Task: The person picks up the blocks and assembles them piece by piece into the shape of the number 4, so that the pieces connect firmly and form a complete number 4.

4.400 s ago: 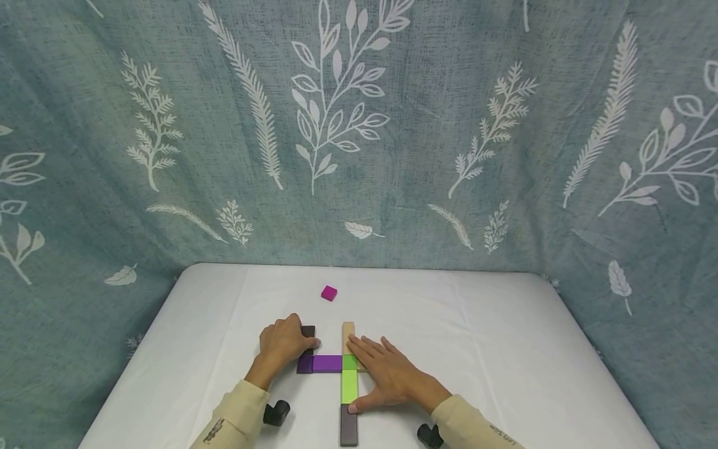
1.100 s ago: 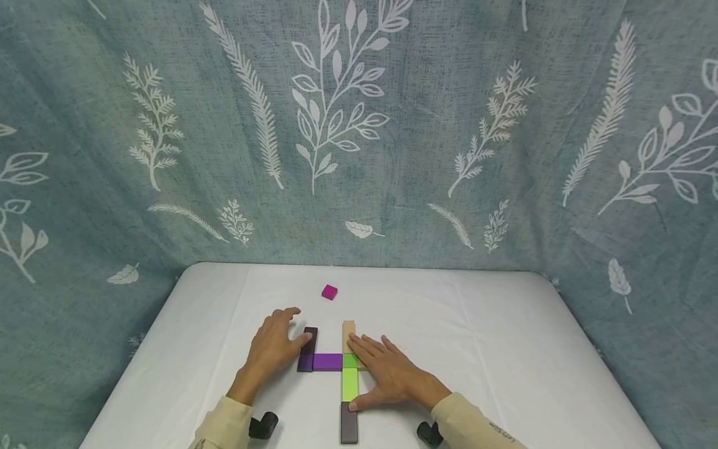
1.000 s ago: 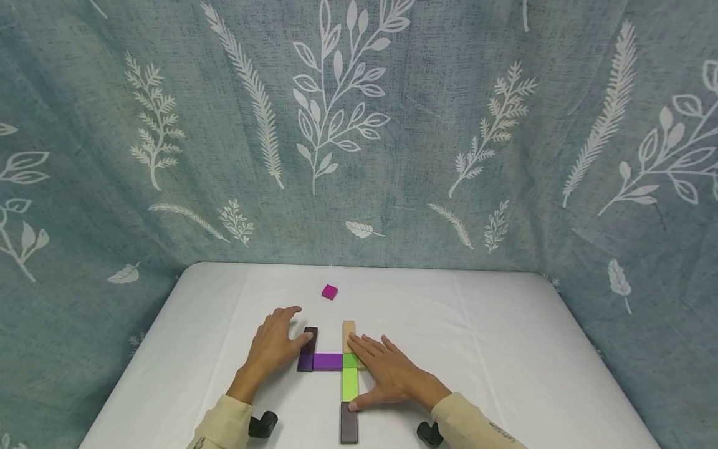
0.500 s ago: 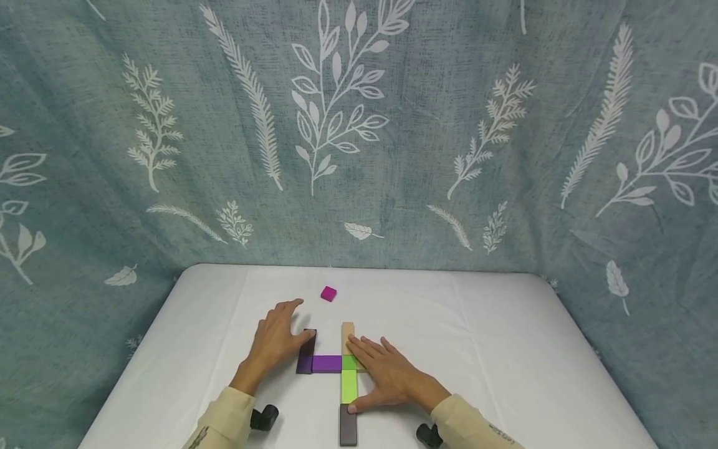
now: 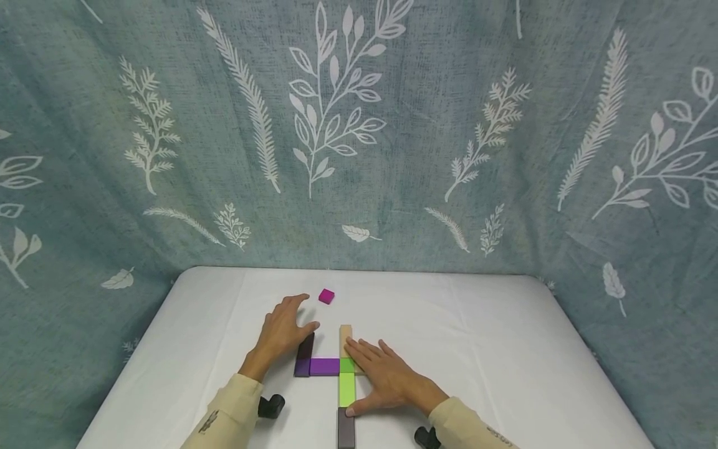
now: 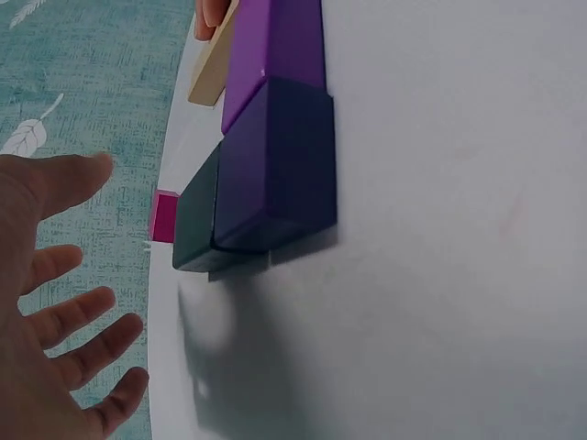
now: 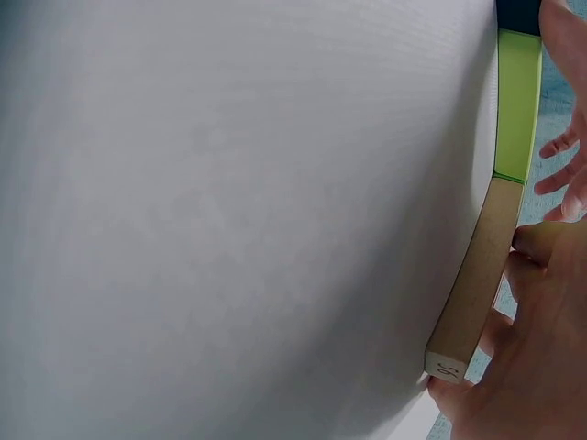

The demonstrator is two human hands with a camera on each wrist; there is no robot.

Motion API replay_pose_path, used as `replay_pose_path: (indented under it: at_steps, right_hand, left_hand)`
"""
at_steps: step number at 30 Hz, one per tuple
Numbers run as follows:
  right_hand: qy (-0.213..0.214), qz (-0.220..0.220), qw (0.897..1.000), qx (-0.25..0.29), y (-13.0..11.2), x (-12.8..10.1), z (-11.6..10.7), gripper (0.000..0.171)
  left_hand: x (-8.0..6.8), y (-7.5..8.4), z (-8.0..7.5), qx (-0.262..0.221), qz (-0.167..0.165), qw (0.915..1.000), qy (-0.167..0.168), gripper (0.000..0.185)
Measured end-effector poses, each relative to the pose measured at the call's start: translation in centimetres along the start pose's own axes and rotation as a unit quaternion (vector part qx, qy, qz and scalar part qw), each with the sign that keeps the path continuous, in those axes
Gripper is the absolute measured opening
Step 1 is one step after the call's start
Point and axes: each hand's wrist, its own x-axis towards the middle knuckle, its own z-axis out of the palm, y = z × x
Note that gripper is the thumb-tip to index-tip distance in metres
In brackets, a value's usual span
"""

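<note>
Flat blocks form a cross-like figure in the head view. A black block [image 5: 306, 346] joins a dark purple one [image 5: 302, 367], then a purple one [image 5: 325, 366] reaches the green square [image 5: 346, 365]. A tan wooden block [image 5: 345, 332] stands above the green square; a lime block [image 5: 347, 390] and a dark grey block [image 5: 346, 430] continue below. My left hand [image 5: 277, 332], fingers spread and holding nothing, hovers over the black block's far end, fingertips near a magenta cube [image 5: 326, 296]. My right hand [image 5: 387, 377] rests over the figure, fingertips on the tan block, thumb on the dark grey one.
A white cloth covers the table [image 5: 477, 337]. A teal leaf-patterned curtain [image 5: 415, 156] hangs behind it. Black wrist devices [image 5: 272, 406] sit under both sleeves. In the right wrist view, another tan block [image 7: 477, 275] with a marked end lies beside the right fingers.
My left hand has let go of the black block, lifted its fingers and moved away from me toward the magenta cube. The right hand has stayed where it was.
</note>
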Motion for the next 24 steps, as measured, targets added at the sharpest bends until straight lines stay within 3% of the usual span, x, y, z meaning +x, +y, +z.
replay_pose_path:
  at_steps: [12, 24]
  right_hand:
    - [0.007, -0.006, 1.000, -0.007, 0.1, -0.2, -0.1, 0.122]
    - [0.005, -0.007, 1.000, 0.000, 0.1, -0.2, -0.1, 0.123]
  left_hand:
    - [1.9, 0.4, 0.2, 0.007, -0.002, 0.9998, -0.019, 0.054]
    - [3.8, 0.9, 1.0, -0.010, 0.016, 0.9997, -0.016, 0.040]
